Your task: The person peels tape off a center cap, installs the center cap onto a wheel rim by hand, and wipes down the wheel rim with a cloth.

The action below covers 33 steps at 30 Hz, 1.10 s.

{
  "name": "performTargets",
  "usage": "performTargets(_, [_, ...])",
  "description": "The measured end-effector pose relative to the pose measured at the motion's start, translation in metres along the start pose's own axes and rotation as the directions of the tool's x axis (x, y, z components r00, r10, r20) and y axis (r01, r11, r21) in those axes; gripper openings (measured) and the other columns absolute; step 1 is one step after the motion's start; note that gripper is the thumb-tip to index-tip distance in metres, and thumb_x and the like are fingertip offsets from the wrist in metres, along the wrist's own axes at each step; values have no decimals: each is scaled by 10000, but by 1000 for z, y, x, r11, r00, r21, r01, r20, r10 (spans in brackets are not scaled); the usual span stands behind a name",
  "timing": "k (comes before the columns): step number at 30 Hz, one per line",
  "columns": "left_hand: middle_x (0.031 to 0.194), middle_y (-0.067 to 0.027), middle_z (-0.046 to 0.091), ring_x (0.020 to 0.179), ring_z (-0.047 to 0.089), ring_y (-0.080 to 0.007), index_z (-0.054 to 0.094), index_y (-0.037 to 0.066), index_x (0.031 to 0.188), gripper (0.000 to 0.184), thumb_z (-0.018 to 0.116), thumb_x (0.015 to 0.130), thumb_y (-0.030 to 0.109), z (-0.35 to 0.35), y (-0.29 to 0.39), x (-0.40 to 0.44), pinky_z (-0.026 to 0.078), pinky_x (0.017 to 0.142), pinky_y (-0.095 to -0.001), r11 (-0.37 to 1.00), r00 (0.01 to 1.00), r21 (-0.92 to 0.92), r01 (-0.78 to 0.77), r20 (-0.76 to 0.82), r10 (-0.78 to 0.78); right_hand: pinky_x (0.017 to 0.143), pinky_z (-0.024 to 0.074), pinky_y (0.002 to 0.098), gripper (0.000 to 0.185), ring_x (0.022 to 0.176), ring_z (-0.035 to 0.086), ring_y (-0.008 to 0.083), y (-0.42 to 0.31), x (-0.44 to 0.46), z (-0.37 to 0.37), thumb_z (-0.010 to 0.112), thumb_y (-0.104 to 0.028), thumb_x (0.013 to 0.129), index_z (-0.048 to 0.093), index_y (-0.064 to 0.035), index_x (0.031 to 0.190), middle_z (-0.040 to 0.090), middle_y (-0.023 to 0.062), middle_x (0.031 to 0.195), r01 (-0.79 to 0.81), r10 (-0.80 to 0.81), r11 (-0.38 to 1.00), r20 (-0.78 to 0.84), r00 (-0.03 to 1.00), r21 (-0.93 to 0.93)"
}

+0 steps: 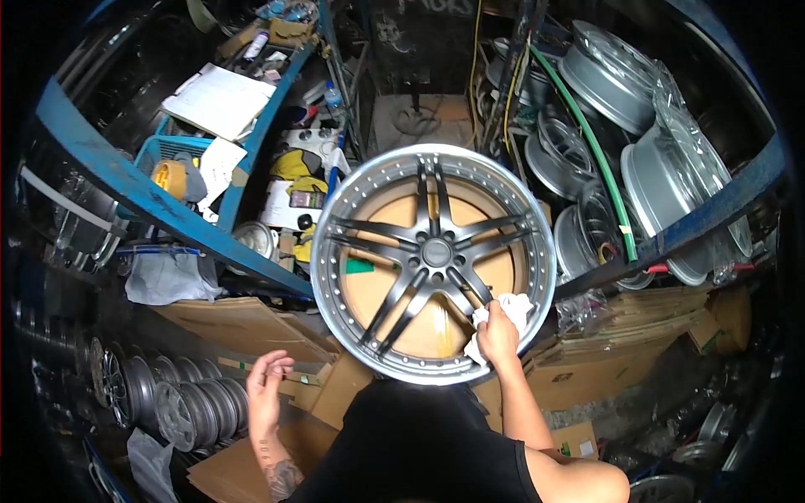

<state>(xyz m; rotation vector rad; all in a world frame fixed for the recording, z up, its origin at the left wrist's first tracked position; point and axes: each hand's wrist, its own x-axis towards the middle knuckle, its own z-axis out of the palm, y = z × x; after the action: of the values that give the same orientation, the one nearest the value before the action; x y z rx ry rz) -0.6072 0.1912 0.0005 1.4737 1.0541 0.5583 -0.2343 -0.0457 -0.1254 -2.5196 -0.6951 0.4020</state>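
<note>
A large alloy wheel [437, 251] with dark grey twin spokes and a polished, rivet-studded rim lies face up in front of me. Under it, tan cardboard shows between the spokes. My right hand [498, 335] is closed on a crumpled white cloth [513, 312] and presses it to the wheel's lower right, at the end of a spoke near the rim. My left hand [267, 379] hangs in the air left of my body, apart from the wheel. Its fingers are loosely bent, a little apart, with nothing in them.
Blue metal shelving [159, 205] on the left bears papers [220, 101] and a teal basket [149, 158]. Silver wheels [662, 176] fill the right rack, crossed by a green strip [599, 151]. Flattened cardboard [243, 329] and stacked wheels [189, 411] lie low on the left.
</note>
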Motion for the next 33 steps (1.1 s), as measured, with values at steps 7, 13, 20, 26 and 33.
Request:
performTargets(7, [1197, -169, 701, 1114, 679, -280, 642, 26, 1303, 352, 659, 960, 107, 84, -5, 21, 524, 922, -329, 846, 884, 369, -384, 412, 222, 944, 528, 467, 350, 1125, 652, 384, -113, 68, 70, 705, -129, 813, 607, -43, 1138, 681, 206, 1179, 562, -597, 797, 144, 790, 223])
performTargets(13, [1430, -182, 575, 1298, 578, -322, 584, 48, 1382, 441, 659, 951, 107, 67, -11, 29, 512, 970, -371, 784, 893, 434, -444, 289, 346, 901, 545, 472, 385, 1069, 675, 376, -129, 96, 74, 750, -182, 790, 626, -90, 1143, 694, 181, 1081, 533, -553, 833, 202, 808, 150])
performTargets(20, [1435, -186, 546, 1246, 598, -350, 527, 78, 1443, 510, 656, 951, 116, 68, -51, 3, 489, 1053, -419, 871, 919, 375, -317, 349, 184, 928, 548, 470, 445, 1046, 700, 371, -138, 72, 84, 719, -233, 820, 661, -156, 1255, 723, 174, 1140, 632, -609, 757, 529, 591, 165])
performTargets(26, [1376, -165, 618, 1142, 660, -281, 530, 75, 1451, 482, 634, 987, 154, 89, -66, -18, 526, 989, -409, 949, 847, 216, -229, 525, 85, 905, 545, 526, 395, 1016, 695, 445, -136, 138, 67, 647, -247, 876, 628, -88, 1237, 728, 256, 1054, 208, -208, 978, 81, 975, 20])
performTargets(33, [1623, -257, 283, 1420, 458, -345, 33, 43, 1629, 1113, 818, 857, 207, 78, -122, -2, 488, 1062, -434, 716, 899, 544, -438, 245, 363, 950, 497, 335, 383, 1072, 608, 184, -211, -35, 135, 637, -133, 922, 581, -68, 1295, 640, 88, 1139, -223, -607, 517, 538, 586, 826])
